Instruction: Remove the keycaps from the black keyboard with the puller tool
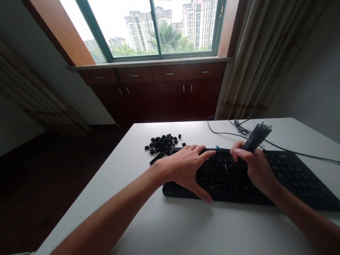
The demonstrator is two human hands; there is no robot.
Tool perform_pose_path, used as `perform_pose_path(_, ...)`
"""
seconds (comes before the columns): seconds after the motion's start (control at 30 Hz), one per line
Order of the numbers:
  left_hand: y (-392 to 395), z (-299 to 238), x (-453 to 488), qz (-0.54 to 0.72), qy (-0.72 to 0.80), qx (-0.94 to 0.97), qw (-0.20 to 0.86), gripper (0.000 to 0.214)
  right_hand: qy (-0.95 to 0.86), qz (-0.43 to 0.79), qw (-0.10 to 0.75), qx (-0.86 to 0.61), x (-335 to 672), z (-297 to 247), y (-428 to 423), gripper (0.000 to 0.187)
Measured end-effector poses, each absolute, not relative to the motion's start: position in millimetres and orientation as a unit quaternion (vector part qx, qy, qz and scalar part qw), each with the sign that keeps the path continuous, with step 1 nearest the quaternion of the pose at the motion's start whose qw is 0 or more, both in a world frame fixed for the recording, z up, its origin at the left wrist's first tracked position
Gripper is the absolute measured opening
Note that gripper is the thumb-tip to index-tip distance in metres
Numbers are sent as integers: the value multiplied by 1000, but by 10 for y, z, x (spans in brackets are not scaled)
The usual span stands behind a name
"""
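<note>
A black keyboard (pixel 236 191) lies on the white table, with keycaps gone from part of its left side. My left hand (pixel 187 164) rests over its left end, fingers spread and thumb reaching past the front edge. In my right hand (pixel 255 161) is a keycap puller (pixel 257 137) with a dark grey handle, tilted, its thin wire ends pointing down at the keys left of the hand. Whether the wires grip a key is too small to tell. Behind my left hand lies a heap of loose black keycaps (pixel 162 143), with a long keycap (pixel 156 158) at its front.
A black cable (pixel 223 133) runs across the back of the white table (pixel 170 226), with a bundled coil (pixel 240 126) near the far edge. A small blue item (pixel 218 147) shows behind the keyboard. Beyond the table stand a dark red cabinet (pixel 159 99) and a window.
</note>
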State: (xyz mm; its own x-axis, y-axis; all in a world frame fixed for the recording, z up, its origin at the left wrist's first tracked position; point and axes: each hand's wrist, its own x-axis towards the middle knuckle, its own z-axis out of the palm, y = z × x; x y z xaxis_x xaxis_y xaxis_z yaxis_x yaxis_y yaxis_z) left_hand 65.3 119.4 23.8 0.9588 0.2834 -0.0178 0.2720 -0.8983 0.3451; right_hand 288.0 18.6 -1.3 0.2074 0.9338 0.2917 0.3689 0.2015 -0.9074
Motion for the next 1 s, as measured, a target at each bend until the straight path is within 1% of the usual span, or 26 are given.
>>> perform_pose_path(0.13, 1138, 281, 663, -6, 153, 975, 160, 130, -578, 272, 524, -563, 2877, -15, 166, 28)
perform_pose_path(0.37, 1099, 292, 666, -8, 156, 976, 152, 129, -559, 291, 511, -585, 2899, -87, 185, 30)
perform_pose_path(0.5, 1102, 273, 662, -8, 156, 976, 150, 128, -566, 247, 503, -605, 2902, -95, 183, 31)
perform_pose_path(0.63, 1101, 271, 660, -16, 156, 977, 147, 125, -576, 190, 464, -645, 2863, -77, 174, 39)
perform_pose_path(0.8, 1098, 281, 663, -31, 160, 976, 147, 123, -576, 171, 453, -659, 2841, -64, 172, 45)
perform_pose_path(1.0, 1107, 259, 664, -32, 166, 974, 150, 129, -572, 155, 457, -663, 2819, -87, 162, 45)
